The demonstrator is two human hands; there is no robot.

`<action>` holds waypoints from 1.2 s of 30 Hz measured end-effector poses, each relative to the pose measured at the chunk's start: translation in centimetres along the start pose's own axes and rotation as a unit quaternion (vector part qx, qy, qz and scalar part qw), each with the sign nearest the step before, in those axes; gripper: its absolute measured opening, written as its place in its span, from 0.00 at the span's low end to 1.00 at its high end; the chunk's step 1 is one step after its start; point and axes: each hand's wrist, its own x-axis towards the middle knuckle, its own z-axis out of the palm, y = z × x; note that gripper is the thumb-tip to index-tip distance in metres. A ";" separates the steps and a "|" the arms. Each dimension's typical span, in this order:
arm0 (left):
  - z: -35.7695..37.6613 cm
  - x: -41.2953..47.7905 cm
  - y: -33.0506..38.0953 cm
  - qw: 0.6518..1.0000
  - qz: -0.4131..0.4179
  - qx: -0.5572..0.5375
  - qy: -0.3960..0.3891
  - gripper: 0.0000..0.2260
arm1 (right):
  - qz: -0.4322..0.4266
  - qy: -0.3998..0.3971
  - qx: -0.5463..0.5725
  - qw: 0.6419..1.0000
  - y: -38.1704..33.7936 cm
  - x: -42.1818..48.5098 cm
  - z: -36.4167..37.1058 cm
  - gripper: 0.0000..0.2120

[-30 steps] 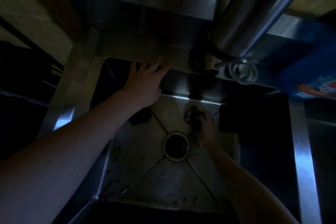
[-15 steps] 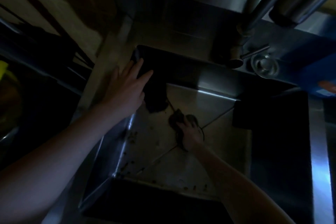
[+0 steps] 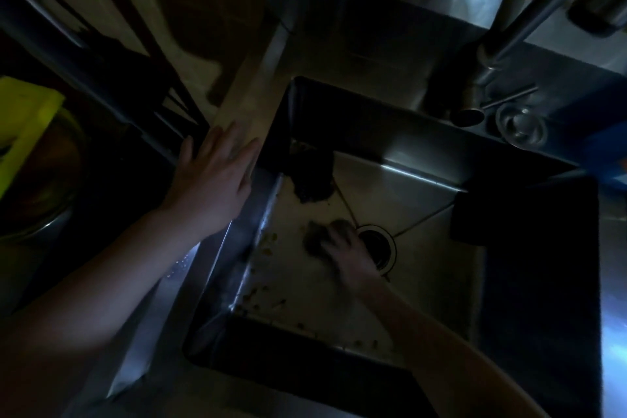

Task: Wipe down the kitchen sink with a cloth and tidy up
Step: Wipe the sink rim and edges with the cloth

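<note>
Down in the sink the right hand has its fingers curled over a dark wadded cloth, pressing it flat to the basin floor (the hand is blurred, so exactly how the thumb sits I cannot tell). The cloth pokes out ahead of the fingertips, and the drain lies just beside the hand on its little-finger side. Crumbs are scattered on the thumb side of the grip and back toward the wrist along the near wall. A dark clump sits in the corner beyond the cloth. The left hand lies flat on the rim well off to that same side, fingers straight and a little apart, holding nothing. That cloth looks soft, light and probably wet, so I'd expect it to slip and unfold on the steel unless it is bunched in the palm and held from on top.
</note>
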 end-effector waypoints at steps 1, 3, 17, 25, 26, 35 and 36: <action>0.1 -0.1 -0.1 1.000 0.000 -0.003 0.006 0.26 | 0.034 0.046 0.027 0.998 1.3 1.0 -0.7 0.24; 0.3 -0.2 -0.4 1.000 -0.002 -0.005 0.011 0.26 | 0.116 0.134 0.100 0.979 4.0 3.2 -2.1 0.24; 0.7 0.1 -0.1 1.000 -0.014 -0.020 0.011 0.24 | 0.117 -0.011 0.082 0.990 1.1 2.1 -1.3 0.26; -0.2 -0.7 -0.6 1.000 -0.004 -0.024 0.001 0.22 | -0.024 -0.121 0.080 0.989 -9.2 -0.6 2.0 0.25; -0.2 -1.1 -0.9 1.000 -0.001 -0.025 0.005 0.22 | -0.026 -0.106 0.080 0.991 -9.4 0.2 1.7 0.26; 0.4 -1.9 -2.0 0.999 0.009 -0.041 -0.010 0.20 | 0.062 0.090 0.183 0.977 -5.0 11.2 -3.3 0.30; 0.5 -1.8 -2.0 0.999 0.009 -0.038 -0.012 0.20 | 0.074 0.111 0.205 0.970 -4.7 12.1 -3.9 0.29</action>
